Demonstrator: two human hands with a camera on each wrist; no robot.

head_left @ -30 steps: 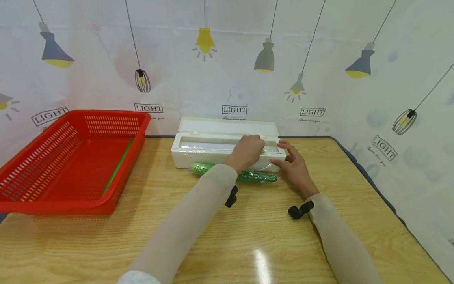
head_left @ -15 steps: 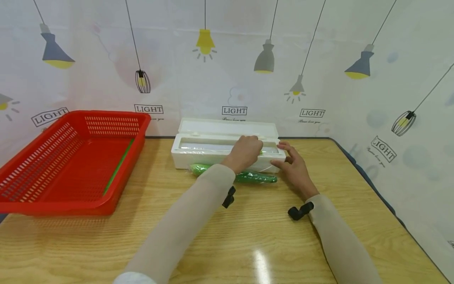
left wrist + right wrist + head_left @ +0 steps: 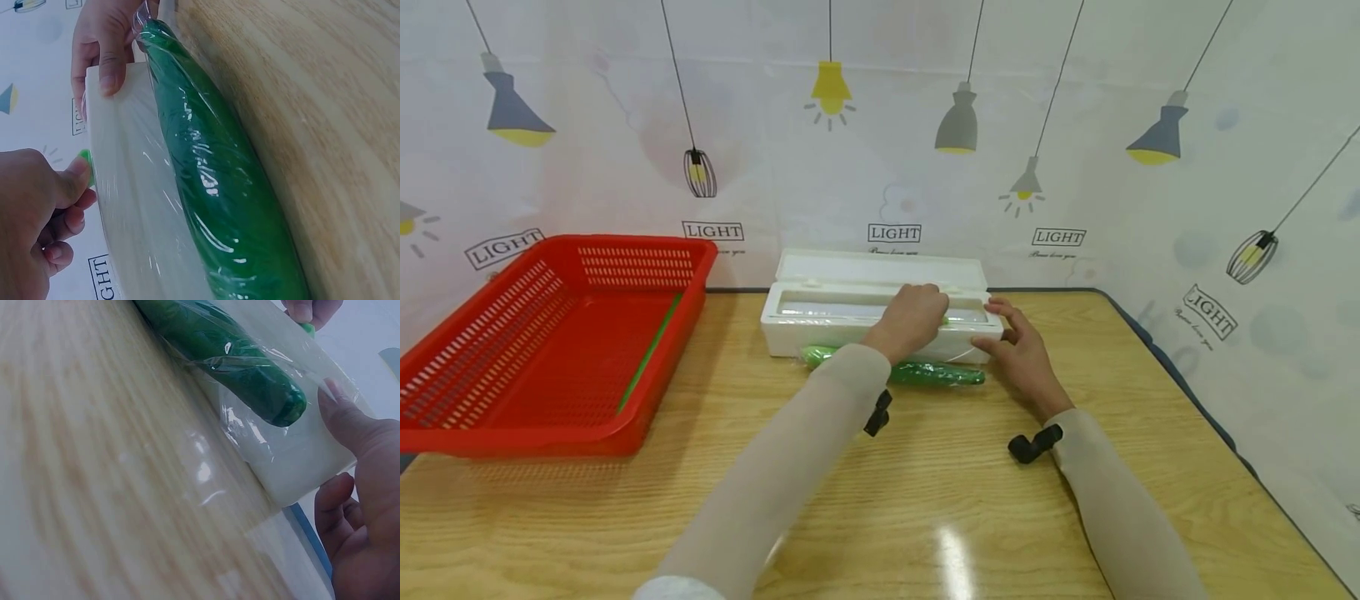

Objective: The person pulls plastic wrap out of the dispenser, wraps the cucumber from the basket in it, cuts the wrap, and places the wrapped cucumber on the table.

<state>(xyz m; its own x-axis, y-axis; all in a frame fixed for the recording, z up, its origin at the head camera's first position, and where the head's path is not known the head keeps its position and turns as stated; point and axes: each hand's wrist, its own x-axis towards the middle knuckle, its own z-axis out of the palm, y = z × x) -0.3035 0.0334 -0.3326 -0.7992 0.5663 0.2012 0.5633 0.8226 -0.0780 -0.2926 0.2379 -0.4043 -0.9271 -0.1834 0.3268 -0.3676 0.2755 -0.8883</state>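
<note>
Cutting the film at the wrap dispenser

Left of the wrap dispenser (image 3: 872,312), a red basket (image 3: 550,333) holds a green stick. At the dispenser (lid open, roll inside), the left hand (image 3: 910,321) pinches the green slider; the right hand (image 3: 1018,350) steadies its end, fingers spread. The wrapped cucumber (image 3: 925,372) lies just before it. Next, I judge, a steady slide across.

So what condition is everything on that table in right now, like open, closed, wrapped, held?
Cling film dispenser: lid open, standing on the table.
Cucumber: wrapped in clear film, lying against the dispenser's front.
Red basket: upright, a green stick lying inside.
Left hand: fingers curled, thumb pressing a small green slider on the dispenser.
Right hand: fingers relaxed, thumb resting on the dispenser's right end.
</note>
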